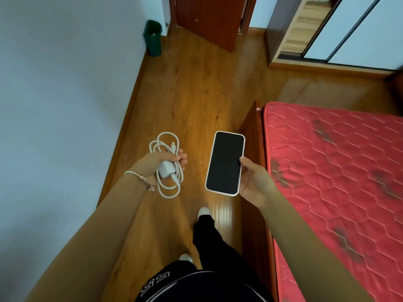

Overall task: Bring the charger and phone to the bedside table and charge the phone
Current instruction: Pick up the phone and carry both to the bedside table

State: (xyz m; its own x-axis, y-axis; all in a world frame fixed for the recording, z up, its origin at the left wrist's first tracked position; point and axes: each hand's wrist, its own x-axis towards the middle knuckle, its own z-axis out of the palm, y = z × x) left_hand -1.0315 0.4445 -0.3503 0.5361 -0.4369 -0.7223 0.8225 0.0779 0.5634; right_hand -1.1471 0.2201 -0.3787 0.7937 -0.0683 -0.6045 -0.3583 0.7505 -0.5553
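Standing on wood floor, red mattress at right, door and green bin ahead. Gripping phone in right hand, thumb on screen edge, fingers curled behind, dark screen up. Clutching white charger with coiled cable in left hand, fingers wrapped round, loops hanging out above floor

Charger in left hand, left of phone in right hand, apart. Mattress on bed frame, right. Wall left. Bin far ahead by the wall, door just right of it, wardrobe far right.
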